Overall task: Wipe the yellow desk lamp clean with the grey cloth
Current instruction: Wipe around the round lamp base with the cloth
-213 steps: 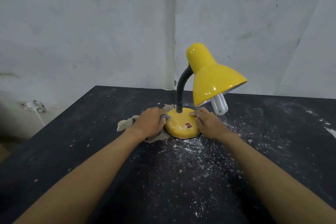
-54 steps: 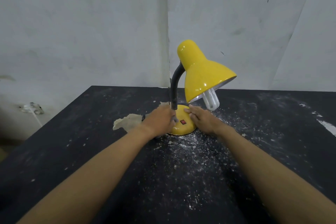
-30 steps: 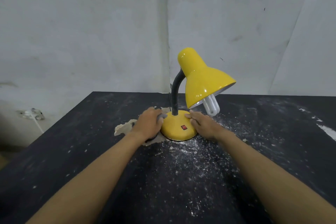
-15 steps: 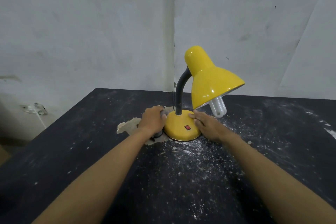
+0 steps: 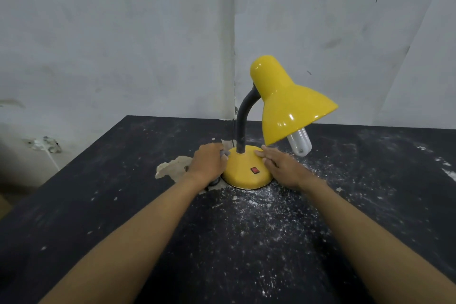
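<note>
Standing on the dusty worktop point(image 5: 370, 205), the lamp point(image 5: 286, 116) had its base flanked: left hand point(image 5: 208, 164), fingers apparently curled on the cloth point(image 5: 225, 153), right hand point(image 5: 281, 168) resting flat, fingers loosely spread.

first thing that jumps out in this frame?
The yellow desk lamp stands mid-table, shade tilted right with a white bulb poking out below it. Both hands are at its round base: the left hand presses a bit of grey cloth against it, and the right hand steadies the other side. White dust speckles the black table in front.
</note>
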